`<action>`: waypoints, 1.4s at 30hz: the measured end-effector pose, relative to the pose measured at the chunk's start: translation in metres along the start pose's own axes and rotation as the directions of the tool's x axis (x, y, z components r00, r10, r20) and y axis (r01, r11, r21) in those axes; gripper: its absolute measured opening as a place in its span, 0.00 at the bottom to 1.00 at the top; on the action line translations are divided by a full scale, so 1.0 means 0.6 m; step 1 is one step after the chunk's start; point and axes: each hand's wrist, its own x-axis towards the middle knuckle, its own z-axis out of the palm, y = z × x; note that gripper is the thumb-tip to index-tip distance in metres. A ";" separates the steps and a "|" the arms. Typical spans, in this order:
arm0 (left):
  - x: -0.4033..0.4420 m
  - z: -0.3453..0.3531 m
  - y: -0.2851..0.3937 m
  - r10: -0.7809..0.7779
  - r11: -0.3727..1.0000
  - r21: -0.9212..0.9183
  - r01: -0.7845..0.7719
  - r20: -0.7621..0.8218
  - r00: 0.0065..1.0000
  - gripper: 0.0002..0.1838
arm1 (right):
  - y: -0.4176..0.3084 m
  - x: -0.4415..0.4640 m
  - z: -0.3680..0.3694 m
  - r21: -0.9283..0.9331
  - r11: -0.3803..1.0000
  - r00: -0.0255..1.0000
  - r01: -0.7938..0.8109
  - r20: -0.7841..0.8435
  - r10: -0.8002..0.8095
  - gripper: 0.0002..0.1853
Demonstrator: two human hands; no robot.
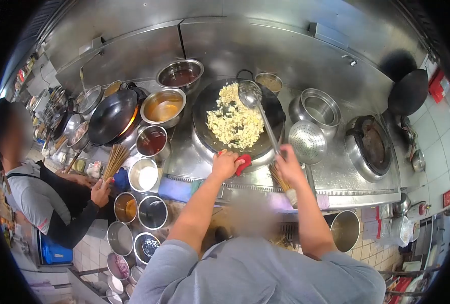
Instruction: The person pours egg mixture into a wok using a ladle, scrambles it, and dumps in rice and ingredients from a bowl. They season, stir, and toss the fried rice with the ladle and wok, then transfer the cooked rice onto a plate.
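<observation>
In the head view, a cook's left hand (225,164) is bunching its fingers over a red cloth (244,163) at the near rim of the wok (275,116); the right hand (290,164) is pinching the handle of a steel ladle (250,96), whose bowl is resting at the far side of the crumbled egg (240,124) lying inside the wok; the cloth could be slipping, baring fingers to hot metal; a careless sweep could be tipping egg over the rim, or knocking the skimmer (307,142) beside it.

Counting, I am seeing one ladle; one skimmer; one red cloth; two bamboo brushes, one (281,183) lying near the right hand, the other (116,161) being held by a co-worker (37,192); the distant woks are blurring too much for counting.
</observation>
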 end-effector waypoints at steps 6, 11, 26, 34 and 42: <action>-0.006 -0.012 -0.009 -0.003 1.000 -0.004 0.003 0.075 0.997 0.19 | 0.105 0.057 -0.031 0.289 0.934 0.974 -0.212 0.138 0.178 0.13; 0.005 -0.015 -0.007 -0.030 1.000 0.002 0.030 0.076 0.997 0.21 | 0.045 0.068 0.053 -0.531 0.775 0.921 0.342 0.023 -0.390 0.13; 0.009 0.011 -0.034 0.149 0.988 -0.031 -0.151 -0.056 0.987 0.20 | 0.003 -0.125 -0.033 -0.034 0.995 0.993 -0.097 0.060 0.099 0.17; 0.013 0.006 -0.041 0.185 0.982 -0.047 -0.185 0.002 0.983 0.21 | 0.048 0.069 0.020 -0.114 0.993 0.999 0.039 -0.011 -0.041 0.18; 0.012 0.014 -0.041 0.186 0.981 -0.047 -0.187 -0.021 0.982 0.21 | 0.099 -0.060 -0.013 0.381 0.833 0.895 -0.402 0.354 0.270 0.22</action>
